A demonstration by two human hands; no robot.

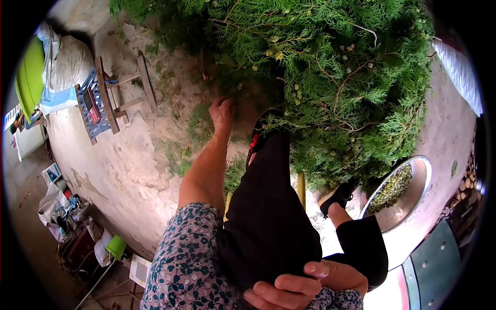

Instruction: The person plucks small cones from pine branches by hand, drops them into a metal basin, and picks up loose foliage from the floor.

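A big heap of green conifer branches (351, 77) bearing small pale cones fills the upper middle and right. My left hand (222, 114) reaches out low over the floor at the heap's left edge, its fingers curled; whether anything is in them is hidden. Close to my body, at the bottom, my right hand (292, 288) is held over my dark trousers (268, 206), palm up. Its fingers are half bent, the thumb stands apart, and nothing shows in it. To the right, a wide metal basin (413, 206) holds many small green cones (392, 191).
A low wooden stool (116, 98) with a dark patterned cloth lies at the upper left, near a pale sack (72, 62). Household clutter and a green cup (116, 247) line the lower left. Green sprigs (201, 124) are scattered on the floor. Stacked firewood (467, 181) is at the right edge.
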